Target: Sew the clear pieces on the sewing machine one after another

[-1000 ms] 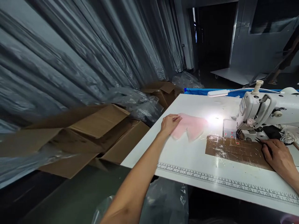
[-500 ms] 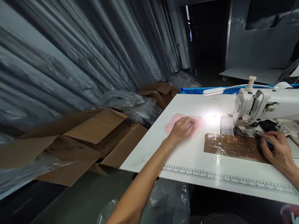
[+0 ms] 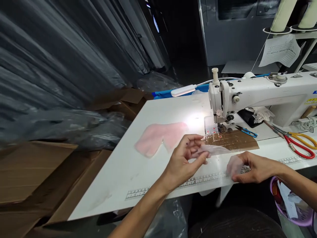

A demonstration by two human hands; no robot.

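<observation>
My left hand is closed, thumb towards curled fingers, on a thin sheer whitish piece of fabric. My right hand pinches sheer material at the table's front edge; whether it is the same piece I cannot tell. A pink fabric piece with a V-shaped notch lies flat on the white table, left of my left hand. Blue thread snips rest beside the sewing machine's needle area, on a brown taped sheet. The white sewing machine stands behind both hands.
Red-handled scissors and yellow-handled scissors lie at the right. A lamp lights the table. A printed ruler runs along the front edge. Below right stands a purple-rimmed bin; cardboard boxes are at left.
My right hand has put down the thread snips and now grips sheer material. My left hand has left the pink piece and moved towards my right hand. The view has swung right.
</observation>
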